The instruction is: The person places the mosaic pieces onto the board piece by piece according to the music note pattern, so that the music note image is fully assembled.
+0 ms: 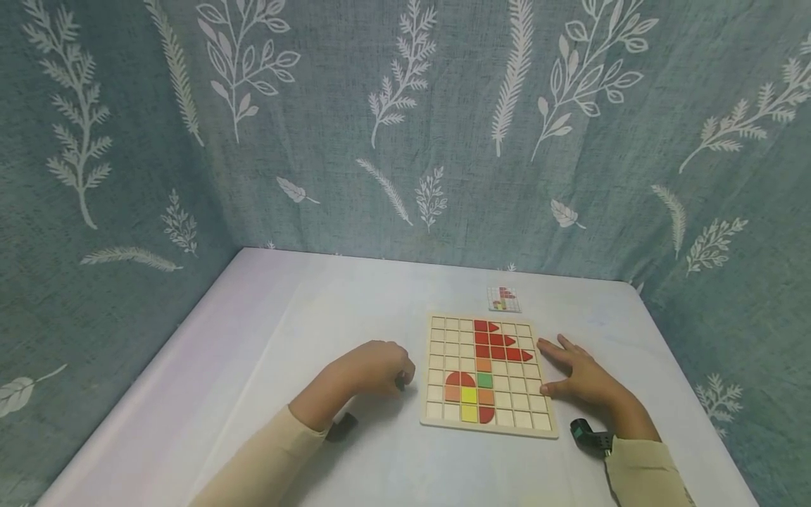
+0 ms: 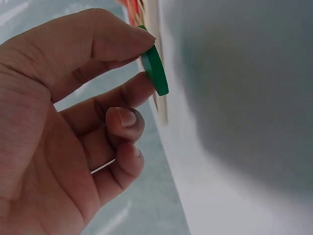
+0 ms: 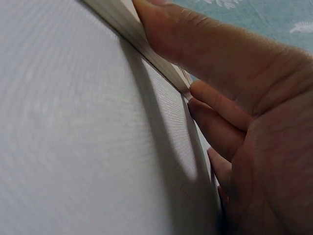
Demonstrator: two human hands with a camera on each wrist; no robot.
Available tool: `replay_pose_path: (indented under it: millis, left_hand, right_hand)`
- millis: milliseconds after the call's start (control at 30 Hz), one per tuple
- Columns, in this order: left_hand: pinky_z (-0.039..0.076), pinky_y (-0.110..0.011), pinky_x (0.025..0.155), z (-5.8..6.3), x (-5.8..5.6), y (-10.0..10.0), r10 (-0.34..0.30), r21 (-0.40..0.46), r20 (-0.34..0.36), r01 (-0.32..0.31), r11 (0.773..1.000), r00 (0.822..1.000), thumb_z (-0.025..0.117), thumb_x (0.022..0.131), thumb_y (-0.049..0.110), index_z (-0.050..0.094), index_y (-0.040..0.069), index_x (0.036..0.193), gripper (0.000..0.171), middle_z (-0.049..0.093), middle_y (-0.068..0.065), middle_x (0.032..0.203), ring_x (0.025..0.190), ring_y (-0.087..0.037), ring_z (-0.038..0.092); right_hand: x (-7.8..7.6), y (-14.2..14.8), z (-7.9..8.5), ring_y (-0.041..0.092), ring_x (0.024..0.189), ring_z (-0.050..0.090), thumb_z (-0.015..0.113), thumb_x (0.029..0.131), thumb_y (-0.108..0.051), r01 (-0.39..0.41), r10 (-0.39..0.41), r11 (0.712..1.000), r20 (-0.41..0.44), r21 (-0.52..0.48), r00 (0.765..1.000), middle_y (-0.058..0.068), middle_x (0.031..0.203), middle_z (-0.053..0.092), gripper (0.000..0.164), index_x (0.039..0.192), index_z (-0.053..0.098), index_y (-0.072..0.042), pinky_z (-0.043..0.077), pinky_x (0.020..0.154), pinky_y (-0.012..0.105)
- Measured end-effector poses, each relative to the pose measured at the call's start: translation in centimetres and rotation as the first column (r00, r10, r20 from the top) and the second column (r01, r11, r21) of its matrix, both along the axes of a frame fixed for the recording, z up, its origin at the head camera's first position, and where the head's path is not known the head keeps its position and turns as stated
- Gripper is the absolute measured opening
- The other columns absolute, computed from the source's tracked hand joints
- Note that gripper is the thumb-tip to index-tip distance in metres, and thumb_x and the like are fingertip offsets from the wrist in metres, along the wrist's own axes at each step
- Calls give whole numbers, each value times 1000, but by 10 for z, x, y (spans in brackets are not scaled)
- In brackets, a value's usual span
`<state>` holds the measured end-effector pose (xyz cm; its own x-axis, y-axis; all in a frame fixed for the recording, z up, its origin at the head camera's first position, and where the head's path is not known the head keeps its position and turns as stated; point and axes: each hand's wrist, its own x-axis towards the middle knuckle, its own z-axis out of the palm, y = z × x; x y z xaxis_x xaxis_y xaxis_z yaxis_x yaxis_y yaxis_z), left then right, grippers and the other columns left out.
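My left hand [image 1: 372, 367] is above the table just left of a wooden grid board [image 1: 437, 348]. Between thumb and forefinger it pinches a small green tile with a curved edge [image 2: 155, 71], while the other fingers curl in loosely. At the board's right edge rests my right hand [image 1: 584, 377], fingers spread, the thumb against the side of the wood [image 3: 124, 27]. On the grid, red tiles [image 1: 482, 339] form three pointed rows. Below them lie an orange tile [image 1: 483, 365], a green square [image 1: 484, 380], yellow squares [image 1: 469, 413] and rounded red tiles [image 1: 486, 415].
A small pattern card [image 1: 503, 299] with a similar coloured figure lies behind the board. The white tabletop [image 1: 304, 317] extends around it. Leaf-patterned blue-green cloth [image 1: 355, 197] stands at the back and both sides. A dark wrist device [image 1: 589, 436] sits by the right cuff.
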<state>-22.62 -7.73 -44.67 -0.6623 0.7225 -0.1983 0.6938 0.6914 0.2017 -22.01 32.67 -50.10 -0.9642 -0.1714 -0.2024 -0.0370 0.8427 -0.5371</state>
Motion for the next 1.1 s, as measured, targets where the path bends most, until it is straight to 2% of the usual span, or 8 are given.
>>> replay_pose_path:
  millis: [233, 467, 700, 767, 933, 1100]
  left_hand:
    - [39, -23, 57, 4, 10, 27, -108, 0, -31, 108, 994, 994, 79, 76, 9, 67, 24, 73, 20, 49, 12, 67, 62, -8, 41]
    - [38, -21, 58, 0, 18, 46, -142, 5, -29, 143, 990, 989, 82, 74, 15, 66, 25, 75, 19, 50, 14, 67, 62, -6, 41]
    - [42, -18, 64, -3, 26, 65, -251, 5, -47, 252, 968, 967, 81, 78, 16, 70, 25, 86, 15, 54, 18, 71, 66, -4, 46]
    - [41, -18, 64, -4, 26, 68, -263, 8, -60, 264, 965, 963, 81, 78, 15, 71, 25, 89, 18, 55, 18, 73, 67, -4, 46]
    - [36, -19, 58, -4, 24, 70, -270, -2, -133, 273, 962, 954, 79, 77, 13, 67, 25, 85, 18, 50, 14, 71, 65, -5, 41]
    - [32, -20, 55, -4, 21, 71, -243, 28, -118, 248, 968, 963, 77, 78, 9, 64, 22, 80, 19, 43, 11, 68, 62, -5, 38]
  right_hand:
    - [1, 0, 1, 58, 136, 6, 85, 58, -56, -4, 4, 1000, -7, -2, 1000, 31, 154, 11, 112, 150, 37, -14, 12, 97, 77]
    - [0, 1, -3, 57, 137, 6, 85, 59, -55, -3, 3, 1000, -11, 4, 1000, 30, 155, 11, 110, 150, 38, -16, 12, 98, 76]
    - [-1, 1, -5, 55, 138, 6, 84, 58, -58, -2, 2, 1000, -14, -1, 1000, 29, 156, 12, 110, 150, 39, -16, 12, 99, 76]
    - [-2, 1, -5, 55, 138, 6, 84, 58, -59, 5, -5, 1000, -7, -6, 1000, 28, 156, 12, 111, 150, 39, -16, 12, 99, 76]
    - [-2, 0, -6, 55, 138, 6, 83, 57, -61, 10, -10, 1000, 9, 0, 1000, 28, 156, 11, 113, 150, 38, -18, 12, 99, 76]
    - [-1, 3, -4, 56, 137, 9, 83, 63, -55, -37, 37, 999, -33, -4, 999, 30, 155, 14, 105, 149, 40, -15, 14, 99, 75]
